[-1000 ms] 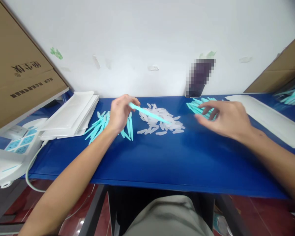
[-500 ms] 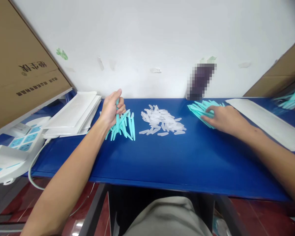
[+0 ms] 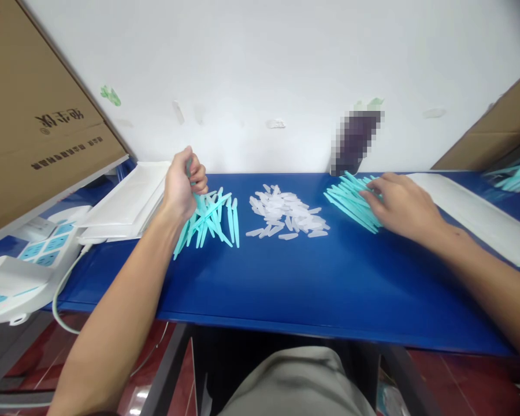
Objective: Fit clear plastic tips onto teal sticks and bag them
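My left hand (image 3: 185, 184) is closed in a fist above the left pile of slim turquoise plastic sticks (image 3: 208, 216). A bit of turquoise shows between its thumb and curled fingers; the rest of that stick is hidden. My right hand (image 3: 401, 202) rests at the right side of another turquoise stick pile (image 3: 351, 202). Its thumb and forefinger are bent together on sticks at the pile's edge, and the other fingers are mostly hidden. Between the piles lies a heap of small whitish, flat, tapered plastic pieces (image 3: 288, 211). Everything rests on a blue table (image 3: 286, 283).
White packets (image 3: 125, 199) are stacked at the left, beside a white power strip (image 3: 47, 254) with a cable. A cardboard box (image 3: 39, 115) stands behind them. To the right lie a long white packet (image 3: 481, 216) and more turquoise sticks (image 3: 517, 176). A blurred dark object (image 3: 355, 141) leans on the wall.
My left fist has moved left and slightly up, uncovering more of the left pile. My right hand has shifted a little right, and the sticks beside it have slid and spread slightly.
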A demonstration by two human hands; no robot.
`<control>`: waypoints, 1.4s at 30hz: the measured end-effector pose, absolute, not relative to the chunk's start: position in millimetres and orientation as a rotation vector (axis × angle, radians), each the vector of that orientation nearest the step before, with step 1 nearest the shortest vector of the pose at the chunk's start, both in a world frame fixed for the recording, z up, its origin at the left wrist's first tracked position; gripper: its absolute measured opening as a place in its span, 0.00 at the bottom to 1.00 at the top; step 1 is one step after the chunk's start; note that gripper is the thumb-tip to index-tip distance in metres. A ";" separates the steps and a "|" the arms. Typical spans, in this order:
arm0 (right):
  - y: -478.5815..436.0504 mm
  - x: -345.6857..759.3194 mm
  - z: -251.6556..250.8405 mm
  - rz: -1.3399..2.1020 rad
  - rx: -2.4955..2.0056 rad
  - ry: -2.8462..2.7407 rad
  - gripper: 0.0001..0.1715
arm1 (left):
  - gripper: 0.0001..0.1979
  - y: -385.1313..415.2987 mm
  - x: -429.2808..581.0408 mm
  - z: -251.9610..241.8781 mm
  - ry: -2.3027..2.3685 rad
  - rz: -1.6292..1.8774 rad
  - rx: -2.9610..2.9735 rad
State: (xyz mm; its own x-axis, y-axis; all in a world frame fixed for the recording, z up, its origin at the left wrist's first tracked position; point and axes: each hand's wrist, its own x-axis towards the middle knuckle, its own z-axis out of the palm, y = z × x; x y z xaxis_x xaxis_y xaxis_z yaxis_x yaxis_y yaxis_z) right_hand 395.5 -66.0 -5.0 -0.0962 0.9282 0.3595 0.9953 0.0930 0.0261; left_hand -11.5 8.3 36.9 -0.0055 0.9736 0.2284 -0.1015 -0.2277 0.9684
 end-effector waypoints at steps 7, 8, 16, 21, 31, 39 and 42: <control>-79.1 372.4 -3.7 -0.088 -1.744 -2.153 0.19 | 0.24 3.3 -12.2 44.0 1.065 1.547 1.293; -81.4 368.9 -4.2 -0.071 -1.702 -2.172 0.18 | 0.24 3.5 -11.4 43.2 1.106 1.561 1.305; -89.6 353.5 -10.8 0.063 -1.485 -2.298 0.16 | 0.26 9.9 -6.6 8.4 1.560 1.346 2.107; -90.1 350.9 -11.4 0.168 -1.442 -2.308 0.16 | 0.29 6.0 -3.1 -13.2 1.788 0.835 2.453; -91.4 347.3 -8.0 0.209 -1.441 -2.358 0.15 | 0.17 1.7 -3.9 11.8 1.611 1.175 2.384; -90.3 348.7 -12.4 0.207 -1.441 -2.368 0.17 | 0.22 13.2 -32.9 15.9 2.034 0.597 2.310; -89.8 349.7 -13.0 0.216 -1.454 -2.374 0.18 | 0.26 13.7 -33.8 13.2 2.065 0.205 2.400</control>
State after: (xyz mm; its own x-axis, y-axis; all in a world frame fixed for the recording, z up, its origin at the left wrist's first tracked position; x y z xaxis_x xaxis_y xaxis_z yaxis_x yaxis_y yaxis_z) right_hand 349.7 -89.8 -13.0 -0.4140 0.8851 0.2127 0.8322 0.4626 -0.3056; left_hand -33.8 13.7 13.2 0.1445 0.9825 0.1179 0.9864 -0.1524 0.0609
